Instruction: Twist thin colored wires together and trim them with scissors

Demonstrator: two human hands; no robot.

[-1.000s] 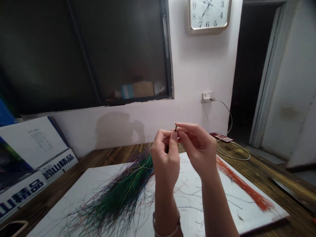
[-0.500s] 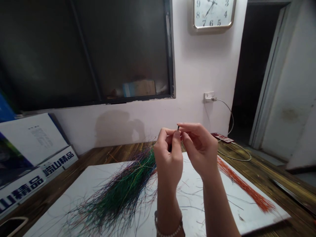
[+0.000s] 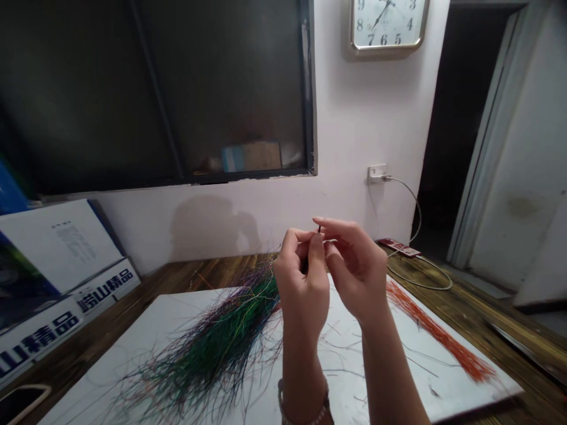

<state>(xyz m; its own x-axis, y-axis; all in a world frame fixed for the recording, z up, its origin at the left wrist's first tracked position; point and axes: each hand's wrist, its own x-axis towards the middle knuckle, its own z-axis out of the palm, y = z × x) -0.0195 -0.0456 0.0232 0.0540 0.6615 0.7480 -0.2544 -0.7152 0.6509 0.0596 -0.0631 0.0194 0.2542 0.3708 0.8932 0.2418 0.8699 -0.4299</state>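
Left hand (image 3: pixel 301 289): its fingers (image 3: pixel 315 248) pinch together on a short dark wire end (image 3: pixel 319 229).
Right hand (image 3: pixel 357 268): its fingers (image 3: pixel 336 227) curl in just beside the wire end. The hands hide too much to tell if they touch it.
Good pinch: hold close to the tip, so the thin end stays still.
Wire end: up in the air above the flat white board (image 3: pixel 133 336), not touching it.
Dark wires: a big messy bunch of thin green and purple wires (image 3: pixel 212 348) lies on the left part of the white board.
Orange wires: a neat bunch of thin orange wires (image 3: pixel 443 336) lies on the right part of the white board.
Counter: a brown wooden counter (image 3: pixel 478 301) sits under the white board.
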